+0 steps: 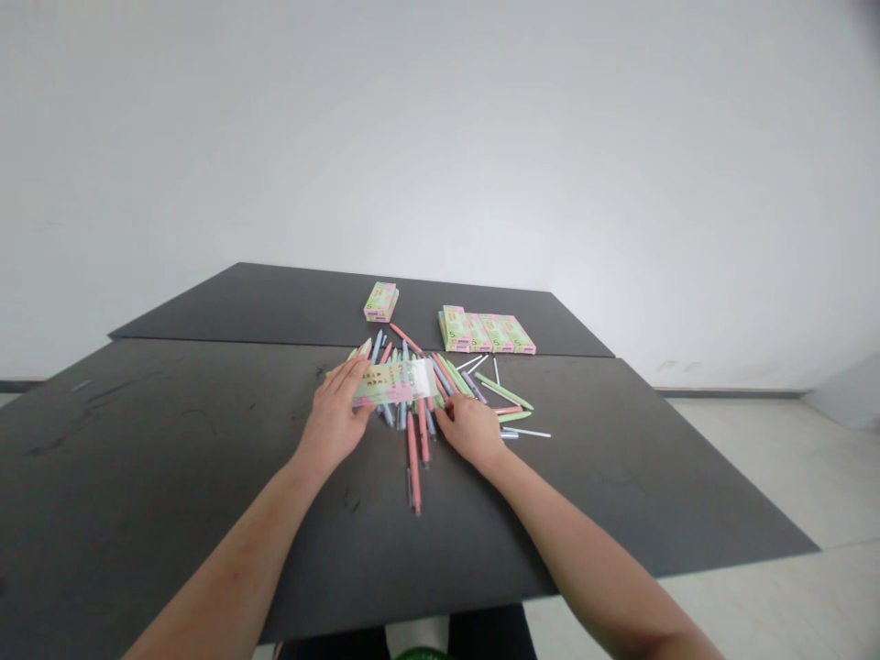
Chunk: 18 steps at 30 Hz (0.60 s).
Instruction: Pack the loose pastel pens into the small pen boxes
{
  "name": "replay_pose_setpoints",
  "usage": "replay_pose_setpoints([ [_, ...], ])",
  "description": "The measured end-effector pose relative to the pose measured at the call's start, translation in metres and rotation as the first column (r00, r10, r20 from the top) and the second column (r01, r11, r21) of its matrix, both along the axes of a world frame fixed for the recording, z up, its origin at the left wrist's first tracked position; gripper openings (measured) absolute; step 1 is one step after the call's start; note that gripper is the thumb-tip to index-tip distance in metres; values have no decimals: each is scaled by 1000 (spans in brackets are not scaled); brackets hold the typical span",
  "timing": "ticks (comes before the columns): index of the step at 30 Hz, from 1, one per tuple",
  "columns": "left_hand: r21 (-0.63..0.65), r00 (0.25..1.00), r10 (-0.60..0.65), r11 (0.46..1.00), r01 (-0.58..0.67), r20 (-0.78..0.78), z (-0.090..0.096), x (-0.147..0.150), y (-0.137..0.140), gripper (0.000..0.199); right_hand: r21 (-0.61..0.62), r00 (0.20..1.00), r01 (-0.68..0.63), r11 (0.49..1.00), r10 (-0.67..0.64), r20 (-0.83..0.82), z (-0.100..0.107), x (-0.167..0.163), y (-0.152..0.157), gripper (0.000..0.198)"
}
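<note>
My left hand (336,412) is closed on a pink-and-green printed pen box (389,382), thumb on the near side and fingers over the left end. The box is tilted above a loose heap of pens, and its white end flap (423,378) stands open toward the right. My right hand (473,426) is just right of the flap, low over the heap, with fingers curled down among the pens. What its fingertips pinch, if anything, is hidden. Two pink pens (413,463) point toward me below the box. Green pens (505,392) and blue pens (378,346) lie around both hands.
Several packed boxes (488,332) stand in a row at the back right of the dark table (206,513). Another small stack of boxes (380,301) is at the back middle. Thin white sticks (526,432) lie right of the heap. A white wall rises behind the table.
</note>
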<state>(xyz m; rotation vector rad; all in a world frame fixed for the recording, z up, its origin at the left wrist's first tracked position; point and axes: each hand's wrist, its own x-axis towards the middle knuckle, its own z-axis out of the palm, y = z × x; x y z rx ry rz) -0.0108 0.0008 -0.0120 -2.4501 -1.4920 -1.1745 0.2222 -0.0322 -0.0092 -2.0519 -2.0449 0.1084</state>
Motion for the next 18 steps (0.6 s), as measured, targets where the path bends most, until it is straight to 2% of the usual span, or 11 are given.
replay_pose_setpoints([
  [11,-20,1000,4,1000,-4,-1,-1,-1,0,60,10,1000,16,1000,-16,-22,-3,4,4,27],
  [18,-30,1000,4,1000,-4,-6,-6,-4,3,61,91,993,69,993,-59,-106,-1,22,6,24],
])
